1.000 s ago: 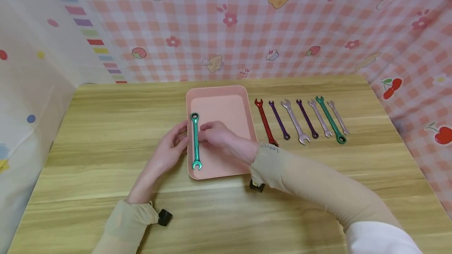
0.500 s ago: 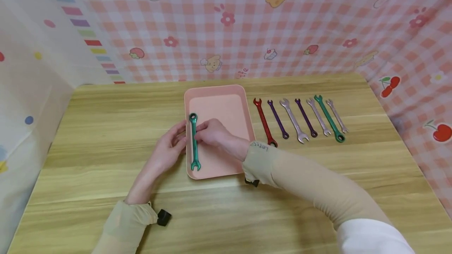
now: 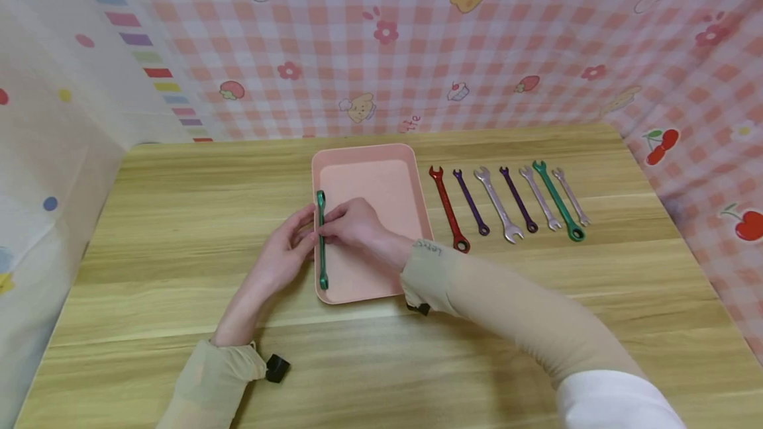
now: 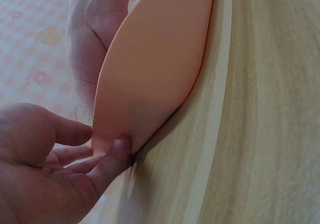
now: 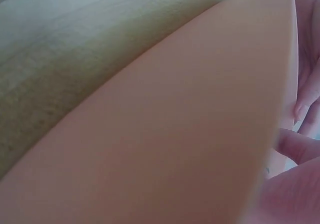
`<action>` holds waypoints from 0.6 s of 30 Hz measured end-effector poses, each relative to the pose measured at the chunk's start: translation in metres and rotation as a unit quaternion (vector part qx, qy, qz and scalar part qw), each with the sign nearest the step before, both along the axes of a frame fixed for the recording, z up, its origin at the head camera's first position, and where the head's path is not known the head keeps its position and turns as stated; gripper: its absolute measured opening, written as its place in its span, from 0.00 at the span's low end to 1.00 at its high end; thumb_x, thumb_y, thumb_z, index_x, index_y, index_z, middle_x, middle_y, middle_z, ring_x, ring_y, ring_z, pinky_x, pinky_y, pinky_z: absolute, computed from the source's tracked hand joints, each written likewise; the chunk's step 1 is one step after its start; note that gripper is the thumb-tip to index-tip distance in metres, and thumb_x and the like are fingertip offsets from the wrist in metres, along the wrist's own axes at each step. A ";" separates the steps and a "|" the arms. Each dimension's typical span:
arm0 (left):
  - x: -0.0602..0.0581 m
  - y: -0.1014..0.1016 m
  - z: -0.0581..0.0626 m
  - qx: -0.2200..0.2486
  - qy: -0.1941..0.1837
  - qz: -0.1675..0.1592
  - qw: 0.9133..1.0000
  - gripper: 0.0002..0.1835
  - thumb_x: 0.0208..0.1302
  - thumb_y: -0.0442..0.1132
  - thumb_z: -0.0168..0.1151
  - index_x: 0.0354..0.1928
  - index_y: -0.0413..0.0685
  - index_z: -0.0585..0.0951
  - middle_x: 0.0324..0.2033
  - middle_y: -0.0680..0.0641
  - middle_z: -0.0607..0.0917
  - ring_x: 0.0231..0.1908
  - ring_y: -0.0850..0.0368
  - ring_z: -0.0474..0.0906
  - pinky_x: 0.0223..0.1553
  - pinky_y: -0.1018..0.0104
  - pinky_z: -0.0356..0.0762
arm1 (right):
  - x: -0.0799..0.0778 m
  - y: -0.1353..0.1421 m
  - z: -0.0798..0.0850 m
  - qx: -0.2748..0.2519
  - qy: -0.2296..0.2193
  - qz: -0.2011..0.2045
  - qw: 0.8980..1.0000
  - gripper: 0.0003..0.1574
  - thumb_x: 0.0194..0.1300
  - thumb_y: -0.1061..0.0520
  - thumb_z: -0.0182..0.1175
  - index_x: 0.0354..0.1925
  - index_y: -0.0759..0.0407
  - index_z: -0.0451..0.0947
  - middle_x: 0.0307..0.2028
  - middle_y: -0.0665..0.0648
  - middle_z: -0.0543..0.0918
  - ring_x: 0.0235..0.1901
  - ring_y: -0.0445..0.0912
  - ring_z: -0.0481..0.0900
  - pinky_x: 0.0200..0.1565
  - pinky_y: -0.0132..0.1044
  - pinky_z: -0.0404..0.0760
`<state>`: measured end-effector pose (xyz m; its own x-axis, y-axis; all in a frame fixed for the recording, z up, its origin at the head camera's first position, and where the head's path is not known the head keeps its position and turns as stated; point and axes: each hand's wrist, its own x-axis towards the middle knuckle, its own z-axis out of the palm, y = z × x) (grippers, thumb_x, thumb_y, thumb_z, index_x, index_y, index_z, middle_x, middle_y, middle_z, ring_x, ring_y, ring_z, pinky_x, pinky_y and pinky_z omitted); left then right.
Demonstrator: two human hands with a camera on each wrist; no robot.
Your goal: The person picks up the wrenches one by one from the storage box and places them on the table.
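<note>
A green combination wrench stands on its narrow edge along the left inner wall of a pink tray. My right hand reaches into the tray and pinches the wrench near its middle. In the right wrist view the tray wall hides most of the wrench, and the right hand shows only partly. My left hand touches the outside of the tray's left wall, with fingertips against it in the left wrist view.
Right of the tray lies a row of wrenches: a red one, purple ones, silver ones and a green one. The wooden table meets a pink checked cloth at the back.
My right hand has moved left and taken hold of the green wrench. The wrench has turned from lying flat to its edge, closer to the tray's left wall. My left hand stays put.
</note>
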<state>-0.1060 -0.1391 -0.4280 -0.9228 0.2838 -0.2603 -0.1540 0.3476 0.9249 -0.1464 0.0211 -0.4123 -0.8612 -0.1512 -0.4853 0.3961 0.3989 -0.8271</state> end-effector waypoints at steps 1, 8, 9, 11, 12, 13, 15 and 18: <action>0.000 0.000 0.000 -0.002 0.000 0.000 1.000 0.32 0.82 0.31 0.46 0.83 0.42 0.54 0.80 0.33 0.65 0.76 0.37 0.71 0.66 0.59 0.84 | 0.000 0.000 0.000 0.001 -0.003 -0.003 1.000 0.14 0.66 0.64 0.71 0.48 0.70 0.88 0.46 0.67 0.92 0.30 0.40 0.87 0.31 0.22 0.84; 0.000 0.000 0.001 -0.009 0.002 -0.001 1.000 0.32 0.82 0.30 0.45 0.84 0.43 0.54 0.80 0.34 0.65 0.75 0.37 0.72 0.62 0.63 0.87 | -0.002 -0.001 0.000 -0.009 -0.023 -0.012 1.000 0.13 0.66 0.63 0.70 0.46 0.71 0.88 0.41 0.67 0.93 0.24 0.38 0.82 0.28 0.21 0.83; 0.000 0.000 0.001 -0.008 0.003 -0.001 1.000 0.32 0.82 0.30 0.45 0.84 0.43 0.54 0.80 0.34 0.65 0.75 0.37 0.72 0.62 0.64 0.87 | -0.002 -0.001 0.000 -0.012 -0.024 -0.012 1.000 0.13 0.66 0.63 0.69 0.46 0.71 0.88 0.41 0.67 0.93 0.24 0.38 0.82 0.28 0.21 0.82; 0.000 0.000 0.001 -0.006 0.004 -0.001 1.000 0.32 0.82 0.30 0.45 0.84 0.43 0.54 0.79 0.34 0.66 0.75 0.37 0.72 0.61 0.66 0.87 | -0.002 -0.001 0.000 -0.015 -0.025 -0.009 1.000 0.13 0.66 0.63 0.69 0.45 0.71 0.89 0.39 0.67 0.93 0.24 0.38 0.82 0.27 0.21 0.81; 0.000 0.000 0.001 -0.005 0.004 -0.001 1.000 0.32 0.82 0.30 0.45 0.84 0.43 0.54 0.79 0.34 0.66 0.75 0.37 0.72 0.60 0.67 0.87 | -0.002 -0.001 0.000 -0.016 -0.024 -0.009 1.000 0.13 0.66 0.63 0.69 0.45 0.71 0.89 0.38 0.66 0.93 0.24 0.38 0.82 0.27 0.21 0.81; 0.000 -0.001 0.000 -0.007 0.006 -0.001 1.000 0.32 0.82 0.30 0.45 0.84 0.43 0.54 0.79 0.34 0.66 0.74 0.37 0.72 0.60 0.67 0.88 | -0.002 -0.001 -0.001 -0.017 -0.024 -0.009 1.000 0.13 0.66 0.62 0.69 0.45 0.70 0.89 0.36 0.65 0.93 0.23 0.38 0.82 0.27 0.21 0.81; 0.000 0.000 0.000 -0.007 0.008 -0.001 1.000 0.32 0.82 0.30 0.45 0.83 0.43 0.55 0.79 0.34 0.66 0.74 0.37 0.72 0.60 0.68 0.87 | -0.002 0.000 -0.001 -0.018 -0.027 -0.010 0.999 0.13 0.66 0.62 0.69 0.45 0.70 0.89 0.30 0.62 0.92 0.23 0.38 0.82 0.26 0.21 0.81; 0.000 0.000 -0.001 -0.006 0.009 -0.002 1.000 0.32 0.82 0.30 0.45 0.83 0.42 0.55 0.79 0.34 0.66 0.74 0.37 0.72 0.61 0.65 0.87 | -0.001 0.000 -0.002 -0.024 -0.034 -0.016 0.999 0.13 0.66 0.62 0.68 0.46 0.70 0.89 0.23 0.55 0.86 0.23 0.38 0.81 0.25 0.21 0.81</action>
